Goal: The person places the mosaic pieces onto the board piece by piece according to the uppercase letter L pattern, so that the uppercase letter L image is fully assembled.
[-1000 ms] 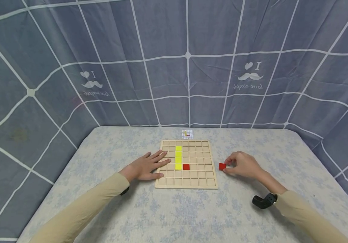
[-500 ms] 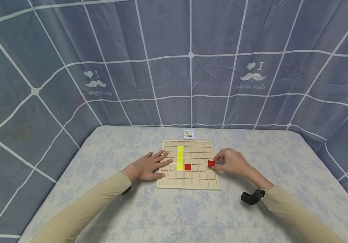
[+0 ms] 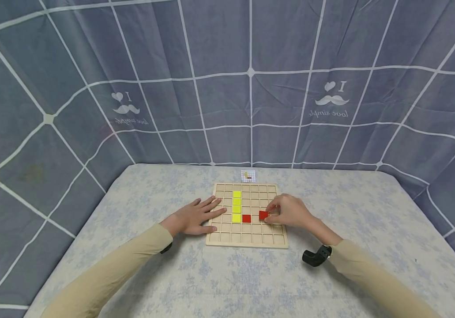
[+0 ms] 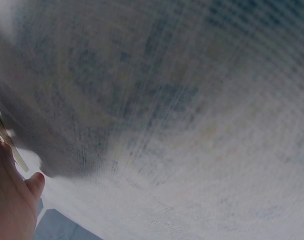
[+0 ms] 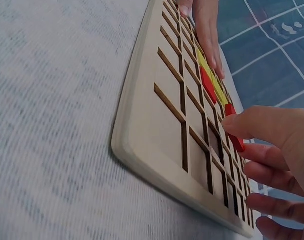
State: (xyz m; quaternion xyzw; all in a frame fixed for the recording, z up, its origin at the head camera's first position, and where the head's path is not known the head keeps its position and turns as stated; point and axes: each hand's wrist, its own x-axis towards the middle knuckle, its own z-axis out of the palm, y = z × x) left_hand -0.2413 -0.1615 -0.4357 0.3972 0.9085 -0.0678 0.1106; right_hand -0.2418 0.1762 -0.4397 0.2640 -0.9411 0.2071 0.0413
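Note:
A wooden grid board [image 3: 247, 242] lies on the table. Several yellow square tiles [image 3: 237, 202] form a column in its cells, and a red square tile [image 3: 246, 218] sits just right of the lowest one. My right hand [image 3: 289, 211] pinches a second red tile [image 3: 263, 215] between thumb and fingers over the right part of the board. In the right wrist view this held tile [image 5: 236, 138] is tilted above the cells. My left hand [image 3: 193, 217] rests with spread fingers on the board's left edge.
A small printed card [image 3: 248, 176] with a coloured grid pattern lies behind the board. The table wears a pale floral cloth [image 3: 195, 278]. A dark blue curtain [image 3: 227, 101] with white lines hangs behind and at the sides.
My right hand has carried the red tile leftward, from beside the board to above its right-hand cells. The left hand stays on the board's left edge.

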